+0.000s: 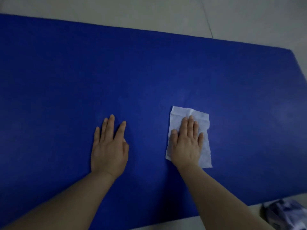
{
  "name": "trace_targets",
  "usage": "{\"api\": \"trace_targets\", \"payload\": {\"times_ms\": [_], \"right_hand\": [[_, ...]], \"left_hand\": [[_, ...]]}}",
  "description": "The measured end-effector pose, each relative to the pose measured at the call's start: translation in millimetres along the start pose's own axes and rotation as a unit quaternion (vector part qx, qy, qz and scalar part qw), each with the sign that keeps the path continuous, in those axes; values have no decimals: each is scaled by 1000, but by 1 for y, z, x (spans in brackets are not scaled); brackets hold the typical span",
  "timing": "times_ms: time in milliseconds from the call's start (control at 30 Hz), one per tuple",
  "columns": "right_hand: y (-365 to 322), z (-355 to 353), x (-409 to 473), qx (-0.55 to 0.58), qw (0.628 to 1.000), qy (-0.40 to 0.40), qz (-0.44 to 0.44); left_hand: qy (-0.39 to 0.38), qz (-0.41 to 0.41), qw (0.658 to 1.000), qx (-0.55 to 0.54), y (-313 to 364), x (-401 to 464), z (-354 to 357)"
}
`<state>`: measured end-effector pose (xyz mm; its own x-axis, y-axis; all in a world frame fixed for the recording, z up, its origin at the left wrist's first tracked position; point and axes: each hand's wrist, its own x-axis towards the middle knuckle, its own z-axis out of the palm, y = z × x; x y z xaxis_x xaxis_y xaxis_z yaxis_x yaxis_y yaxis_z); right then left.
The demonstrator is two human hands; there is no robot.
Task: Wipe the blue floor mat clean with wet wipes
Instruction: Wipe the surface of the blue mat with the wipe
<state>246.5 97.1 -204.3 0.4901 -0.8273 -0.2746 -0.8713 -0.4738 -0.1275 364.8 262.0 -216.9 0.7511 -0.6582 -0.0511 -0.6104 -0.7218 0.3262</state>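
Hands flat, both of yours: your right hand presses straight fingers on the white wet wipe, spread right of centre on the blue floor mat; your left hand rests beside it, fingers spread, on bare mat.

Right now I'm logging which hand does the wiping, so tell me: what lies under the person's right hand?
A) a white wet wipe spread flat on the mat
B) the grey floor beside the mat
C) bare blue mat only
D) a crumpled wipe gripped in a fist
A: the right hand presses with straight fingers on a flat white wet wipe on the blue mat.
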Motion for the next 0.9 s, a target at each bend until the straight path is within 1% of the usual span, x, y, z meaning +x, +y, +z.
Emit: {"api": "trace_targets", "payload": {"times_ms": [33,67,100,133,200,233,267,300,333,400,467,533,600,667,733,767,800,833,867,900], "right_hand": [[-3,2,-1,2,1000,3,17],[-8,4,-3,-3,1000,5,9],[-17,8,-10,-10,1000,7,-27],[-25,13,-20,-17,996,7,-85],[-37,22,-46,-30,977,0,-213],[-35,24,-54,-40,964,0,-262],[-29,24,-55,-50,958,6,-283],[-18,24,-51,-56,959,11,-276],[-6,21,-46,-62,967,27,-247],[22,14,-31,-52,986,53,-146],[35,8,-21,-21,999,29,-37],[27,8,-23,-4,1000,24,8],[6,13,-34,-3,1000,21,-4],[-15,21,-51,-19,995,45,-88],[-25,28,-69,-32,979,32,-201],[-24,29,-72,-36,970,23,-241],[-17,29,-72,-40,965,20,-259],[-7,28,-67,-50,966,26,-251],[5,26,-61,-64,972,40,-224],[18,23,-53,-69,980,58,-177]], "left_hand": [[1,-1,1000,-3,-1,3,1],[4,1,1000,-2,-1,5,1],[5,3,1000,0,-1,6,2],[5,4,1000,1,-1,6,2],[3,5,1000,1,0,6,2],[2,5,1000,2,-1,6,1],[2,5,1000,2,-1,7,1],[3,4,1000,1,-1,7,1],[6,3,1000,-1,-1,7,0],[2,-2,1000,-8,0,6,0],[2,-1,1000,-8,1,5,0],[12,2,1000,-3,0,6,0],[12,3,1000,0,-1,5,1],[15,5,1000,5,-1,6,2],[11,5,1000,8,-1,7,2],[10,7,1000,10,-1,8,2],[10,9,1000,13,-2,8,2],[11,10,1000,12,-1,7,1],[11,9,1000,9,-1,7,1],[9,5,1000,3,-1,6,0]]}}
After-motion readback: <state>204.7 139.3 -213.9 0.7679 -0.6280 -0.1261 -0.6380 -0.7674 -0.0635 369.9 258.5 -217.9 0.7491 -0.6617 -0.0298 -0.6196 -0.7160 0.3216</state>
